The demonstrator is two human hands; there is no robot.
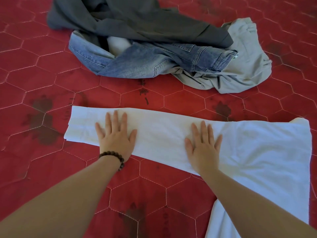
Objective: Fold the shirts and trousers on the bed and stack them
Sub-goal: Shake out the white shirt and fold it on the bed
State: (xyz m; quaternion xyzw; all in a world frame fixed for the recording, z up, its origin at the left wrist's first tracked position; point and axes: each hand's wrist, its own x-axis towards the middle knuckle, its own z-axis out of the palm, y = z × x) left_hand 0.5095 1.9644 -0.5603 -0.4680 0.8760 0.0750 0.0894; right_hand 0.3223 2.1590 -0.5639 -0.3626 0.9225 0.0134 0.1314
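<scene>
Both my palms lie flat with fingers spread, holding nothing: my left hand point(116, 134) presses the narrow end of the white garment point(171, 134), my right hand point(204, 145) presses its middle. The garment stretches across the near part of the bed as a long folded strip, widening to my right, where it spreads out and runs down past the bottom of the frame.

I judge the main risk is the layers slipping: if I slide my palms instead of pressing, the top layer could creep over the one beneath and the long edges would stop matching. The wide right end is loose and unweighted, so lifting either hand too fast could drag it and bunch new creases. A beaded bracelet point(114, 158) on my left wrist could catch the cloth edge.

The red quilted bedcover point(163, 194), stitched in hexagons with dark leaf prints, looks soft and may give under pressure. Farther off sits an unfolded heap: a dark grey garment point(137, 19), blue jeans point(145, 64), a pale grey garment point(243, 66). Nothing of the room beyond the bed shows
</scene>
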